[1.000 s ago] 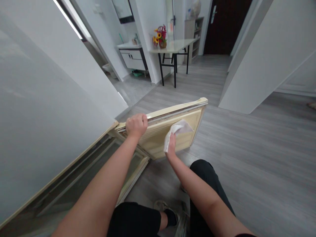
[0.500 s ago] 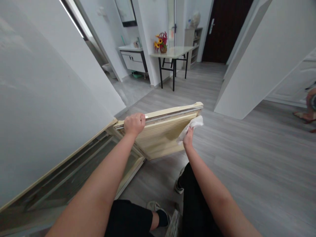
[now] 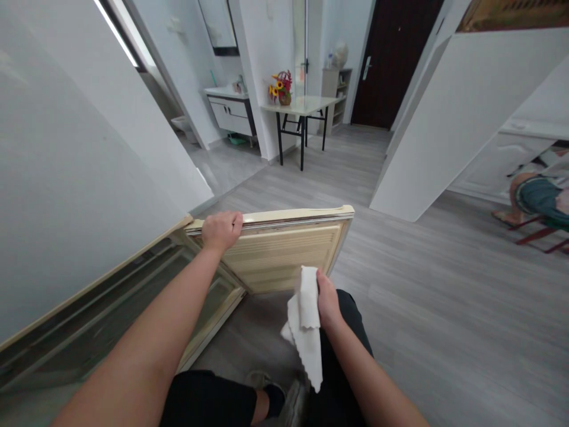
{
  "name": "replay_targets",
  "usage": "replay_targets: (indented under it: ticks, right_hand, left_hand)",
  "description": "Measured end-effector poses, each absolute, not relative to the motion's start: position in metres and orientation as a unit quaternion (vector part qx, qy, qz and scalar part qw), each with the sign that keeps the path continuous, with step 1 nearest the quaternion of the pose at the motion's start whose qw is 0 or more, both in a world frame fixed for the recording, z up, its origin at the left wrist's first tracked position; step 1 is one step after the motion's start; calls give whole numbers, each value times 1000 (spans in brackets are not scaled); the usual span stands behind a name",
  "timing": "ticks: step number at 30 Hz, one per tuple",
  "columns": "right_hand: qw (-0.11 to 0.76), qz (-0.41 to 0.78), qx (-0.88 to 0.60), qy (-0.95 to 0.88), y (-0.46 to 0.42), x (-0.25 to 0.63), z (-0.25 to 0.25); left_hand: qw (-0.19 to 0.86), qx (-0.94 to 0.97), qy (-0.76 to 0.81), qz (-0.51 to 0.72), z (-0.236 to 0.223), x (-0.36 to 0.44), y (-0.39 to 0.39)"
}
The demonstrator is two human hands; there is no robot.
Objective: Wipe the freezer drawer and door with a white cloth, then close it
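My left hand (image 3: 221, 230) is closed over the top edge of a cream-coloured freezer door (image 3: 284, 252), near its hinge side. The door stands swung open, its ribbed inner face and dark seal showing. My right hand (image 3: 328, 298) grips a white cloth (image 3: 307, 326) that hangs down with a scalloped edge, in front of my knee and apart from the door. To the left lies the cabinet (image 3: 146, 308) that the door belongs to, with a glassy-looking inside.
A table (image 3: 311, 105) with a flower basket (image 3: 281, 89) stands ahead, by a washbasin cabinet (image 3: 229, 110). Another person (image 3: 536, 196) sits at the far right beside a white partition (image 3: 444, 118). Grey floor (image 3: 453, 296) extends to the right.
My right hand has drawn the cloth away from the door's inner face, down and toward me. My left hand keeps its grip on the door's top edge. The view has turned slightly right.
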State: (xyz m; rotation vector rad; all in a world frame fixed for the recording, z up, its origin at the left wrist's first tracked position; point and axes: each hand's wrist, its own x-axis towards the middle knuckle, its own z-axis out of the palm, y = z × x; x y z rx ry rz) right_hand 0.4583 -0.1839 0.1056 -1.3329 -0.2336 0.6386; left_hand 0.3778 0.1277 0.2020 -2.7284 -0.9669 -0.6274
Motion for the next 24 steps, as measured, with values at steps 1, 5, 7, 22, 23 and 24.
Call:
replay_targets:
  ticks: [1,5,7,22,23,24]
  right_hand:
    - [731,247,-623,-127,-195,469,115]
    - [650,-6,-724,-232,-229,525,157]
    - [584,-150,-754,-259,-238,551,174]
    - [358,-126,-846,-374,-231,567,181]
    - [353,-123,-848,-376,-231,568,183]
    - [349,-120,-849,-377,-232,567,184]
  left_hand:
    - [89,-919,-322,-209,202,377,127]
    - [74,-927,-303,-210,201,370,120]
    - [63,-924,-301,-230,199,366,113]
    - [-49,-877,-335,-341,164,333,76]
    - [-58,-875,-336,-343,162,333,73]
    - [-69,-875,-335,-343,162,332,71]
